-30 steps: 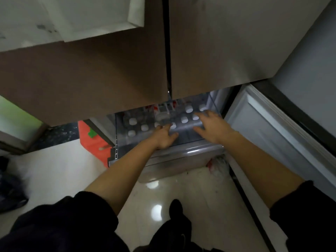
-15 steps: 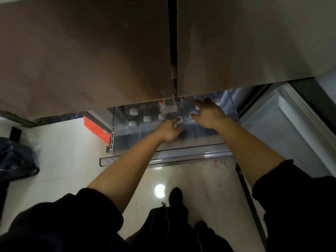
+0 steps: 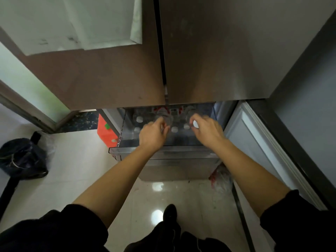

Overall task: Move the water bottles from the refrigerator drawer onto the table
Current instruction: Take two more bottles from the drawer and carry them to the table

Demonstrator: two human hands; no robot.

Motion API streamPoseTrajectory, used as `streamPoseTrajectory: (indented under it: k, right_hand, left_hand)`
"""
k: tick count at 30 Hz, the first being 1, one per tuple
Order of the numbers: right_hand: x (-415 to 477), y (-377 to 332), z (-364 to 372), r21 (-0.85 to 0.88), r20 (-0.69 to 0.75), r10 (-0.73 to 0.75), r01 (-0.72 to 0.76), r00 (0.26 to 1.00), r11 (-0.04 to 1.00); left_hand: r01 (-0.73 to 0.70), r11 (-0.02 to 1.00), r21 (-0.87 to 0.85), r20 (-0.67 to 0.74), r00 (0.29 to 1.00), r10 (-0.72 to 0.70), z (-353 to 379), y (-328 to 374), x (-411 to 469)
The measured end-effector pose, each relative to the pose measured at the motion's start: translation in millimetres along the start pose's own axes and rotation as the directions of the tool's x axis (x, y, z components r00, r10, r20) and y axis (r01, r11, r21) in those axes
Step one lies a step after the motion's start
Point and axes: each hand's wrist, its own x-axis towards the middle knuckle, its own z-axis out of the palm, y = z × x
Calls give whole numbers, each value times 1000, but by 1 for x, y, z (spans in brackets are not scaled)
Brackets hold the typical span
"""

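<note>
— Where are the bottles now?
— I see the clear plastic water bottles with white caps (image 3: 174, 129) standing in the transparent plastic refrigerator drawer (image 3: 127, 149), which is open below the grey-brown doors (image 3: 218, 51).
— And the hands?
— The left hand (image 3: 152, 134) curls its fingers round a bottle neck (image 3: 166, 121), a little blurred. The right hand (image 3: 207, 130) pinches a white cap (image 3: 195, 124)

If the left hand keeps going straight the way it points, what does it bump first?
Probably the clear red-labelled plastic water bottle just ahead of the left hand in the transparent refrigerator drawer; blur hides whether they touch.
</note>
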Motion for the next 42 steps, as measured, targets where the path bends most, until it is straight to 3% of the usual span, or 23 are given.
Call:
streamPoseTrajectory:
  k: [2, 7, 12, 20, 25, 29, 36, 42]
  right_hand:
    - [-3, -1, -18, 56, -11, 48, -47, 999, 997]
    - [-16, 5, -18, 89, 176, 89, -106, 980, 990]
    - [-15, 3, -3, 272, 126, 211, -238, 969, 932]
    - [5, -12, 21, 203, -53, 307, -290, 950, 935]
    - [22, -22, 32, 324, -55, 339, -305, 939, 896]
    - [18, -15, 29, 444, -66, 383, -317, 921, 838]
    - [-31, -25, -22, 572, -299, 283, -66, 911, 817]
    - [-65, -74, -47, 696, -395, 177, 168, 901, 698]
  left_hand:
    - [10, 1000, -2, -39, 999, -10, -12, 2, -5]
    - [52, 999, 9, 42, 998, -52, -12, -9, -17]
    - [126, 992, -28, -3, 992, -126, -5, -17, -16]
    - [283, 943, -176, -19, 957, -290, 17, -7, -8]
    - [407, 884, -230, 165, 911, -377, 33, -13, -6]
    - [354, 891, -285, 78, 935, -347, 32, -16, -17]
    - [170, 745, -645, -221, 891, -396, -24, 8, -42]
    - [81, 646, -759, -361, 773, -522, -86, 19, -108]
